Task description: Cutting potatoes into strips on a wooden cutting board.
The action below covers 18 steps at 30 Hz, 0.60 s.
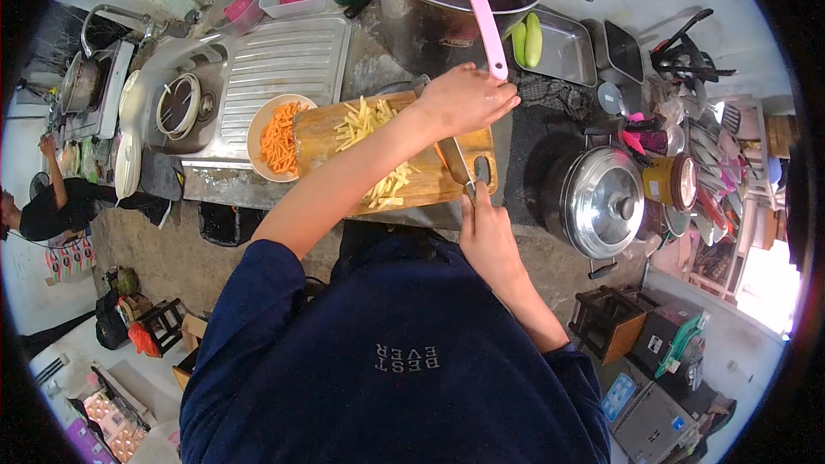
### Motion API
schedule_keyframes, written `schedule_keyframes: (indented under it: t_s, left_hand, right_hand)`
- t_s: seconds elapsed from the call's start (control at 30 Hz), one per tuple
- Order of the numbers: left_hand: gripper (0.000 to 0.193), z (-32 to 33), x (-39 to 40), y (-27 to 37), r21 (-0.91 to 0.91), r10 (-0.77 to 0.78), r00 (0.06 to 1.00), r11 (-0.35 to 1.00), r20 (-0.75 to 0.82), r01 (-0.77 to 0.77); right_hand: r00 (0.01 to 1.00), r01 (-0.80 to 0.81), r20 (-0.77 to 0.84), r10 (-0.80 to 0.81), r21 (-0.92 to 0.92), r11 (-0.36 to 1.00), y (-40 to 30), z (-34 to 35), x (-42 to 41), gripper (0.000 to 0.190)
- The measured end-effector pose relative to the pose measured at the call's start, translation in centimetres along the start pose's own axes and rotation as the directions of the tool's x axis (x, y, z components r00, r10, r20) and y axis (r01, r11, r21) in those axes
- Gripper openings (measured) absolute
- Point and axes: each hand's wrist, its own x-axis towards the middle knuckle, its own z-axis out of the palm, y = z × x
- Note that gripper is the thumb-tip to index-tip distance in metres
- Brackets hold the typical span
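Note:
My right hand (491, 229) grips the handle of a kitchen knife (455, 160), its blade lying over the right end of a wooden cutting board (322, 135). Pale yellow vegetable sticks (362, 124) are heaped on the board, partly hidden under my left forearm. My left hand (461, 98) reaches across, beyond the board, at the handle end of a pink plastic dipper (480, 6). Whether its fingers hold anything cannot be made out. Shredded carrot (280, 142) fills a round plate (256, 153) by the board's left end. Two pale green cucumbers (532, 42) lie in a metal tray (570, 55).
A large metal pot (419, 32) stands at the back, with the dipper in its mouth. Left is a steel sink (216, 87) with a ribbed drainboard (290, 58). A lidded pot (606, 200) stands right. Another person (55, 206) is at the far left.

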Motion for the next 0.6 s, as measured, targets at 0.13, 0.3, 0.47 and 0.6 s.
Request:
schedule_keyframes:
  t_s: [0.13, 0.3, 0.47, 0.6]
  left_hand:
    - [0.025, -0.2, 0.3, 0.0, 0.01, -0.006, 1.0, 1.0, 0.02, 0.006]
    - [0.025, 0.2, 0.3, 0.1, 0.01, 0.02, 0.999, 1.0, -0.027, -0.02]
    - [0.025, 0.1, -0.1, 0.8, 0.03, -0.042, 0.997, 0.999, 0.058, 0.041]
    - [0.026, -0.3, -0.3, 1.0, -0.009, -0.057, 0.997, 0.998, 0.046, 0.058]
  right_hand:
    - [1.0, 0.007, 0.0, -0.007, 0.007, 1.0, 0.3, 0.1, 0.2, 0.029]
    - [0.998, 0.03, -0.054, -0.031, -0.026, 0.999, 0.6, 0.6, 0.0, 0.031]
    - [0.999, -0.028, 0.019, 0.028, 0.0, 1.0, -0.3, 0.0, 0.0, 0.03]
    - [0.996, -0.076, 0.047, 0.077, -0.025, 0.997, -0.7, -0.2, 0.0, 0.027]
